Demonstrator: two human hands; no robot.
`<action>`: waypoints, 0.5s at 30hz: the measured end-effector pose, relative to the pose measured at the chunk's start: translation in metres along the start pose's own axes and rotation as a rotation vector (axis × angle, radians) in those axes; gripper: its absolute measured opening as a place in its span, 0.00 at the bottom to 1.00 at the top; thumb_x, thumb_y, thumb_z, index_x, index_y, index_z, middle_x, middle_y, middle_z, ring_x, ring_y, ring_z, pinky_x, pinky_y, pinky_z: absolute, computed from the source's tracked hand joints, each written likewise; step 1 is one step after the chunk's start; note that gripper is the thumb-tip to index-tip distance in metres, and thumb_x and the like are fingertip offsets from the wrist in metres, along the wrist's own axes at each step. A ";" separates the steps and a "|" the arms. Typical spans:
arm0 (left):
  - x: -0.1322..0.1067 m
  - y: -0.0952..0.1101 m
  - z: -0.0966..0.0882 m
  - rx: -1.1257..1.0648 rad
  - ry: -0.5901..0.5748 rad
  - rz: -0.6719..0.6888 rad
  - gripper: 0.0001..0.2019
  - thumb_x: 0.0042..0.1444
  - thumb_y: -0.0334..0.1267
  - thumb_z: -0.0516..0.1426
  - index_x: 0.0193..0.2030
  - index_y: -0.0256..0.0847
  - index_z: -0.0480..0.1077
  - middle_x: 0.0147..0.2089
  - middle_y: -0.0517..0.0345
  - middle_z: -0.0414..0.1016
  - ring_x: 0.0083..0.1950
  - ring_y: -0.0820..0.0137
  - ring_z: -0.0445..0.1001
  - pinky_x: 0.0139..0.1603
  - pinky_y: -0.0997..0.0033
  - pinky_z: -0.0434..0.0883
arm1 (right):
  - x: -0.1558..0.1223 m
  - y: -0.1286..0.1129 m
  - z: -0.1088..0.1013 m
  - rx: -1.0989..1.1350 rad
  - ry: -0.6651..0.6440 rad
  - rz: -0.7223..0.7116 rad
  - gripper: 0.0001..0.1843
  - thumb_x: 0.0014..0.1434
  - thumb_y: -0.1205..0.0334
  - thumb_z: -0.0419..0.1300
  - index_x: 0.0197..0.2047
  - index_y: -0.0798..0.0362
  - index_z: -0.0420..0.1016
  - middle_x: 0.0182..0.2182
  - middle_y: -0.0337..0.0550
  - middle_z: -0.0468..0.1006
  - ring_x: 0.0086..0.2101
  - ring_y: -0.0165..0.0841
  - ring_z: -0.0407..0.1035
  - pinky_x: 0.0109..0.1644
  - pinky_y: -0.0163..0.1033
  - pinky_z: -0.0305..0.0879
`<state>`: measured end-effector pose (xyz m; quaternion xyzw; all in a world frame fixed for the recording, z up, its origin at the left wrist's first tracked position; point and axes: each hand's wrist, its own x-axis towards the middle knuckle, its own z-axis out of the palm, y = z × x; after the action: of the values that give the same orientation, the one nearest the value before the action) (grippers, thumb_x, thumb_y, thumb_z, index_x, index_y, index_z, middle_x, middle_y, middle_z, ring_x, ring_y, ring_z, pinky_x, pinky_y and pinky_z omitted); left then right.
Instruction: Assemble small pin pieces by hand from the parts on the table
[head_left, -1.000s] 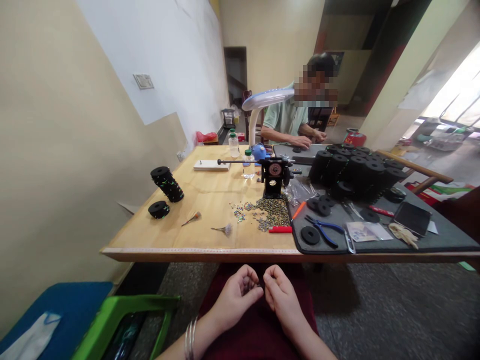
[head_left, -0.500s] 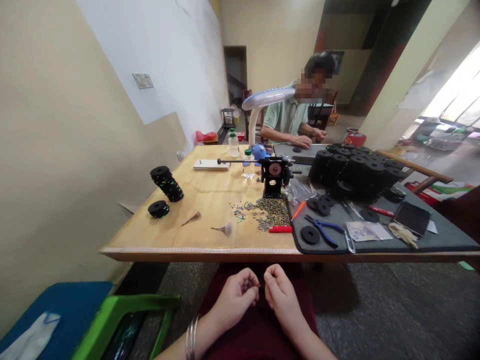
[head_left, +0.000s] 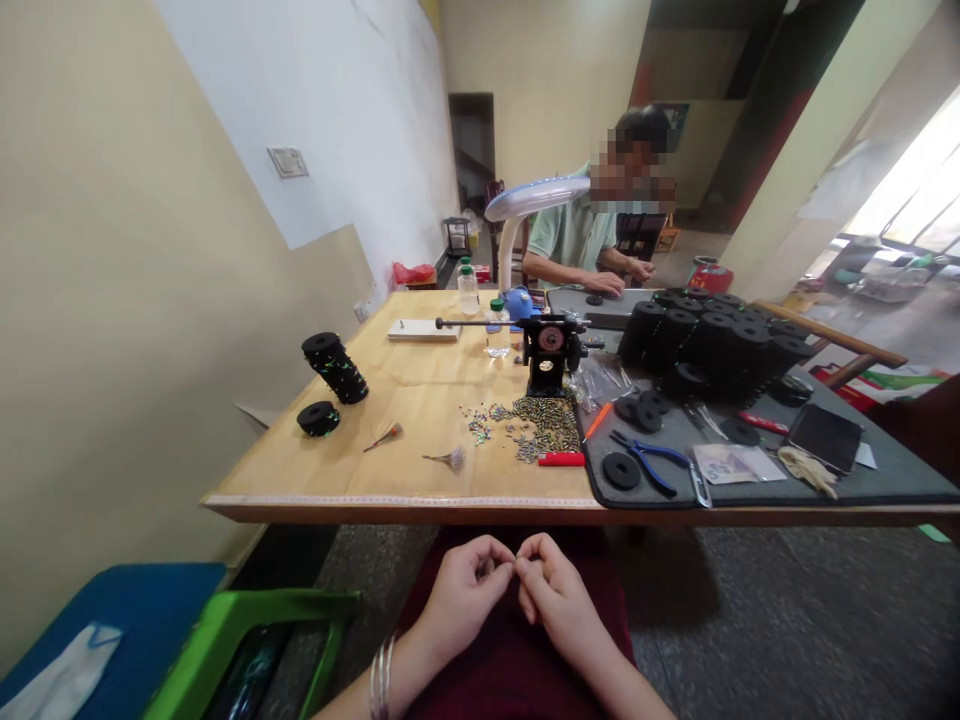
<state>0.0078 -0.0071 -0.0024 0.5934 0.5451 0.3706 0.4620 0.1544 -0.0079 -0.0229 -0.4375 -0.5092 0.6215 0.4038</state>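
Black stack (head_left: pixel 335 370) on the table (head_left: pixel 420 405); nearer, the left hand (head_left: pixel 469 590), thumb to forefinger; beads (head_left: pixel 549 418) beyond, on the tabletop; the right hand (head_left: pixel 556 598), likewise pinched, its tips meeting the left's — anything held too small to tell — then pliers (head_left: pixel 652 462).

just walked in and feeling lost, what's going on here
The person's bare left hand and bare right hand meet at the fingertips above dark red cloth, in front of the pale wooden table; anything pinched there is too small to make out. Across the table, a co-worker in a pale green shirt has a hand near a black disc.
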 end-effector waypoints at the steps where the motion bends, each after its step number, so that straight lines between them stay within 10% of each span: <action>1: 0.000 0.001 -0.002 -0.002 0.006 0.007 0.07 0.53 0.37 0.57 0.29 0.37 0.72 0.24 0.61 0.69 0.26 0.72 0.63 0.28 0.74 0.60 | -0.001 -0.002 0.000 -0.016 -0.010 0.012 0.16 0.60 0.47 0.55 0.34 0.51 0.60 0.11 0.24 0.60 0.14 0.23 0.50 0.20 0.29 0.46; 15: 0.004 -0.001 -0.003 -0.085 0.091 0.110 0.06 0.57 0.40 0.57 0.33 0.41 0.70 0.30 0.58 0.73 0.33 0.67 0.70 0.36 0.72 0.66 | -0.001 0.006 0.005 -0.026 0.045 0.036 0.07 0.50 0.61 0.53 0.24 0.48 0.56 0.09 0.22 0.53 0.11 0.22 0.46 0.15 0.29 0.40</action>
<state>0.0050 -0.0029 -0.0022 0.5847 0.5160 0.4448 0.4404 0.1498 -0.0114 -0.0281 -0.4660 -0.4999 0.6119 0.3981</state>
